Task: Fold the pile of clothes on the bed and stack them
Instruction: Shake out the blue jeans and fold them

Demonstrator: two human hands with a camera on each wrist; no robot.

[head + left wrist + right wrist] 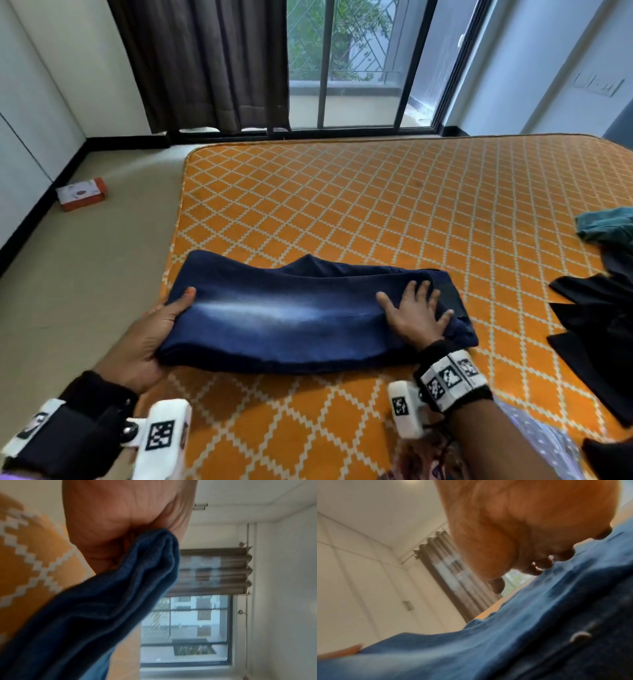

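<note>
A pair of dark blue jeans (291,318) with a faded streak lies folded lengthwise across the near part of the orange bed (376,205). My left hand (161,325) grips the left end of the jeans, thumb on top and fingers underneath; the left wrist view shows the bunched denim (120,595) clamped in my left hand (120,524). My right hand (416,313) lies flat with spread fingers on the right end, pressing it down. The right wrist view shows my right hand (522,534) and its fingertips (542,563) on the jeans (522,635).
A pile of unfolded clothes sits at the bed's right edge: black garments (596,329) and a teal one (606,226). An orange and white box (81,193) lies on the floor at the left. Dark curtains (205,65) and a sliding window (356,61) stand beyond the bed.
</note>
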